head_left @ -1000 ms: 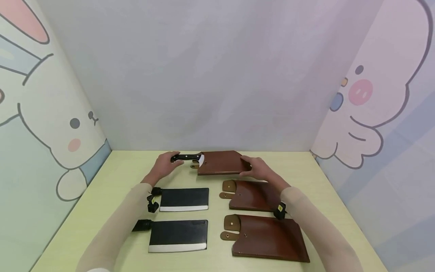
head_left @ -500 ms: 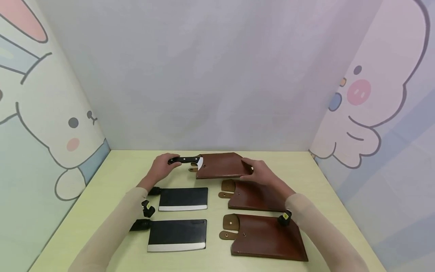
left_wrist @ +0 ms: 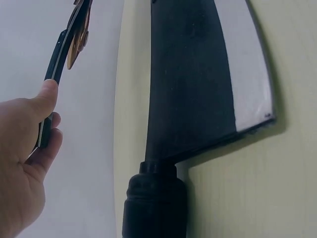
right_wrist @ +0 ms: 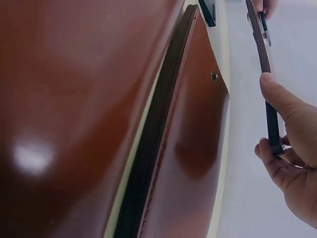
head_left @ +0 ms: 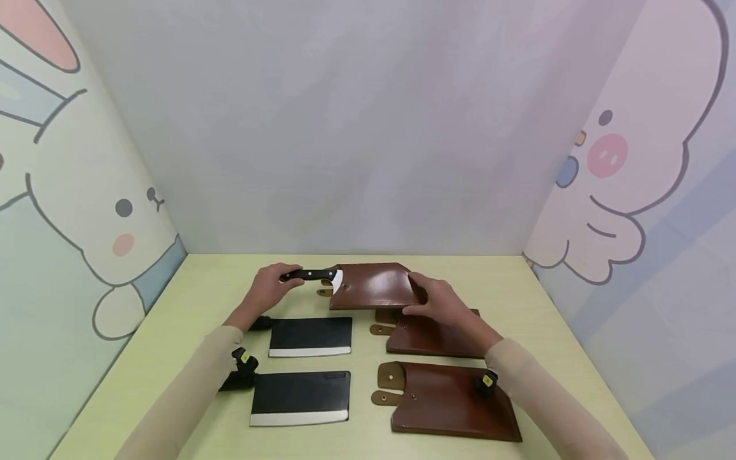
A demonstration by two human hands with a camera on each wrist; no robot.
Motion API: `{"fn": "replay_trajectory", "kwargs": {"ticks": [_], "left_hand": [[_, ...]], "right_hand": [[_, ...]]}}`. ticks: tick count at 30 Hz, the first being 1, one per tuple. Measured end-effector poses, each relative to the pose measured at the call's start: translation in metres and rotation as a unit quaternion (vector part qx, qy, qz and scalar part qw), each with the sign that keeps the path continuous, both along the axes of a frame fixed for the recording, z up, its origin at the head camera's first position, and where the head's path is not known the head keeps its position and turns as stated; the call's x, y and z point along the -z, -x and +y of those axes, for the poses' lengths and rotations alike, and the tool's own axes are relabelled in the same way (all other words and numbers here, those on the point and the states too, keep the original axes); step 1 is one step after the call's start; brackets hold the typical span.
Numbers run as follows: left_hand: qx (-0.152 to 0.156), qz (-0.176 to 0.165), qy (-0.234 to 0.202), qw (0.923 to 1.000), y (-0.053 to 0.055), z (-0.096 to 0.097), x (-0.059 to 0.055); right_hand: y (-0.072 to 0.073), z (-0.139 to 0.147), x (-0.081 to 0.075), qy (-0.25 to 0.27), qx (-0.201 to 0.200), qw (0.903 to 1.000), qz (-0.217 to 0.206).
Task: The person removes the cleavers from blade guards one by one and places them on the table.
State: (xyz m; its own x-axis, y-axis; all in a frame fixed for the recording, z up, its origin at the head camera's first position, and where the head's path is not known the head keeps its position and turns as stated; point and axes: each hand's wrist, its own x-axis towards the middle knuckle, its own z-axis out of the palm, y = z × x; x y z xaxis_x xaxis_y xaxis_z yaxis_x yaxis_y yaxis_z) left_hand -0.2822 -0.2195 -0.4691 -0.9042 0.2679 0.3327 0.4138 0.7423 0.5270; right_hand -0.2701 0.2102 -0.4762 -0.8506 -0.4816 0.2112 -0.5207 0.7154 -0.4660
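My left hand (head_left: 271, 285) grips the black riveted handle (head_left: 310, 275) of a cleaver. Its blade sits inside a brown leather sheath (head_left: 376, 285), with only a silver curve of metal showing at the mouth. At the sheath's other end my right hand (head_left: 439, 300) pinches the edge between thumb and fingers. The left wrist view shows the left hand (left_wrist: 25, 148) with its thumb along the cleaver handle (left_wrist: 57, 57). Seen edge-on in the right wrist view, the sheath (right_wrist: 265, 64) runs between the thumb and fingers of the right hand (right_wrist: 297, 134).
Two more cleavers, a farther one (head_left: 310, 335) and a nearer one (head_left: 300, 397), lie on the pale table (head_left: 144, 377) at left. Right of them lie two brown sheaths, a farther one (head_left: 428, 338) and a nearer one (head_left: 454, 402), flaps facing left. A grey backdrop (head_left: 356, 128) stands behind.
Both hands have brought the sheathed cleaver slightly nearer and a little left, so the sheath now overlaps the farther table sheath's top in the head view. The grips have stayed the same.
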Motion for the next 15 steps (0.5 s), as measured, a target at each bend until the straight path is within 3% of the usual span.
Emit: {"fn": "replay_trajectory", "kwargs": {"ticks": [15], "left_hand": [[0.005,0.008,0.007,0.9999,-0.0079,-0.0025,0.0054]], "right_hand": [[-0.0098,0.0003,-0.0004,-0.041,-0.010,0.9991,-0.004]]}}
